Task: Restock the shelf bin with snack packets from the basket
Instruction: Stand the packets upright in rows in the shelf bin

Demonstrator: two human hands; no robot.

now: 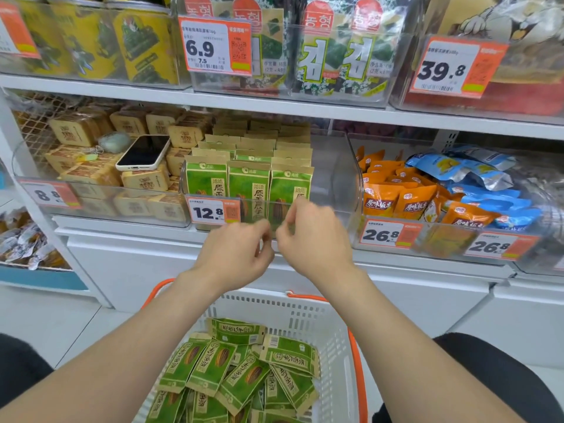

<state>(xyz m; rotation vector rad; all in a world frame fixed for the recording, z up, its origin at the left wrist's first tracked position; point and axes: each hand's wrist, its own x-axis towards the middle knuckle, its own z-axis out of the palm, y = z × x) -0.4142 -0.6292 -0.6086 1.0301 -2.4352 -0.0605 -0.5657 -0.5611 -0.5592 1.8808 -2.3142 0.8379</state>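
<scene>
On the middle shelf, at the far left, a clear bin [100, 190] holds tan packets [76, 129] stacked flat. A phone [143, 152] lies face up on top of them, beside a small pale pouch [114, 142].

Next to that bin stands the shelf bin [331, 178], also clear. Green snack packets [248, 184] stand upright in it in three rows running front to back, filling its left and middle part. A price tag reading 12.8 [210, 212] hangs on the bin's front wall at the left.

Both hands are raised just in front of that front wall, close together. The left hand [235, 254] sits a little lower, its fingers curled in with the tips near the thumb. The right hand [314, 239] is just beside it, its fingers [294, 213] bent and drawn narrow near the bin's front rim. Both are blurred, and I cannot tell whether either pinches anything.

Below the forearms, a white basket [305, 312] with orange handles [357, 361] holds a loose heap of the same green packets [232, 367], lying flat and at odd angles.

To the right of the shelf bin, another clear bin [355, 184] holds orange bags [396, 199] and blue bags [476, 175], with two price tags reading 26.8 [381, 235] on its front.
</scene>
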